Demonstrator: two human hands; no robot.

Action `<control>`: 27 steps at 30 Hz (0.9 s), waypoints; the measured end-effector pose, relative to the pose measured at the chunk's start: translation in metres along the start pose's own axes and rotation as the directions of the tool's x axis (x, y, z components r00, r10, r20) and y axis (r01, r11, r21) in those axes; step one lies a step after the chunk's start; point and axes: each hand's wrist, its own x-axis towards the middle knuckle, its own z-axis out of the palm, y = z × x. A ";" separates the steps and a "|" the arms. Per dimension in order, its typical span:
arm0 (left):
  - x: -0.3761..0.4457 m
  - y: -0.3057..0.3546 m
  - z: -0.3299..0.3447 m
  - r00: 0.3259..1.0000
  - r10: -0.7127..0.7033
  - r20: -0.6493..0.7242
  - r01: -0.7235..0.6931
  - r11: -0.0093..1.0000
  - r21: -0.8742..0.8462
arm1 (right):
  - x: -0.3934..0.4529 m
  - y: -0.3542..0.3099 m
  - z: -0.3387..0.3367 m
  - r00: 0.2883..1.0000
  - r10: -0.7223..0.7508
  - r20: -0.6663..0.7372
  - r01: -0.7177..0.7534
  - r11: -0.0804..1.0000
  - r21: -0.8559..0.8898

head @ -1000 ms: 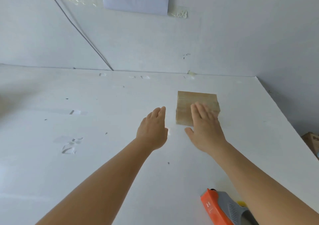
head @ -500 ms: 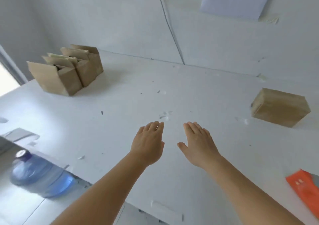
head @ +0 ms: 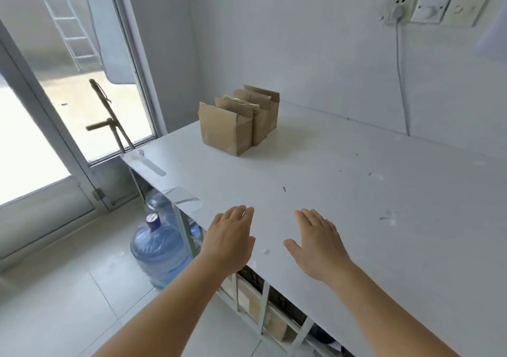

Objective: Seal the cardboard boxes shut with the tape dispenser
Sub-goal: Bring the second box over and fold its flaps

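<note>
Left hand [head: 229, 240] and right hand [head: 318, 243] hover flat, fingers straight.

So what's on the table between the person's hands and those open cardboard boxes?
In the head view, only bare white table with a few small dark specks lies between the hands, left and right, and the cardboard boxes.

Left hand [head: 229, 243], right hand [head: 318, 244] flat, empty; cardboard boxes [head: 238, 119] well apart.

Matt brown cardboard boxes [head: 238, 121], smooth white table [head: 356, 192], glossy plastic water bottle [head: 157, 249]
</note>
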 end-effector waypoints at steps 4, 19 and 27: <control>0.026 -0.054 -0.008 0.998 -0.047 -0.031 0.047 0.999 0.016 | 0.052 -0.034 0.006 0.998 -0.053 -0.017 0.053 0.999 -0.004; 0.193 -0.218 -0.038 0.991 -0.104 -0.085 0.105 0.994 0.005 | 0.270 -0.099 -0.008 0.994 -0.028 -0.102 0.030 0.999 0.014; 0.288 -0.276 -0.024 0.994 -0.098 -0.043 0.094 0.991 -0.099 | 0.339 -0.103 -0.002 0.980 0.164 -0.116 -0.154 0.984 0.090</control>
